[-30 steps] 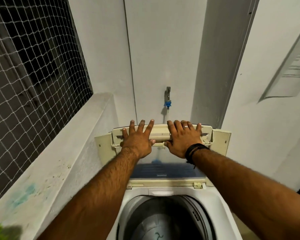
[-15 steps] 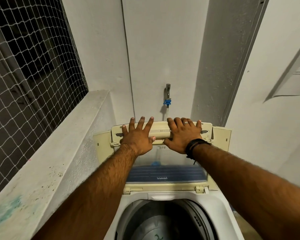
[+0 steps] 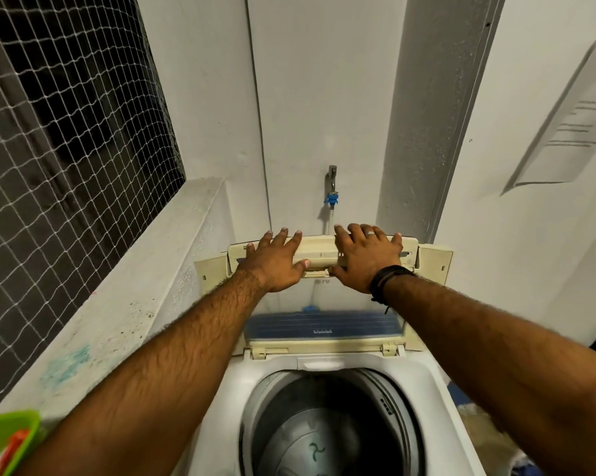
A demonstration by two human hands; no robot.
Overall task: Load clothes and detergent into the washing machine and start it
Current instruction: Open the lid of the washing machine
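Background: pale grey plastered walls [image 3: 324,97], dim even light. Upper left of frame: dark window opening covered by white netting [image 3: 66,149]. Below it, a stained concrete ledge [image 3: 124,304] slopes toward lower left. Centre: metal tap [image 3: 332,176] with blue fitting on wall. Right of centre: rough vertical column [image 3: 427,115]. Upper right: louvred panel [image 3: 571,121].

The top-loading washing machine [image 3: 327,400] stands in the near middle of the scene, its white body open at the top. Its cream lid [image 3: 324,286] is raised and folded back at the far side, standing nearly upright before the far wall, with a clear panel and a blue band across its lower part. The round drum [image 3: 327,431] lies exposed below, grey and dark inside, with a swirl mark on the plate at its bottom.
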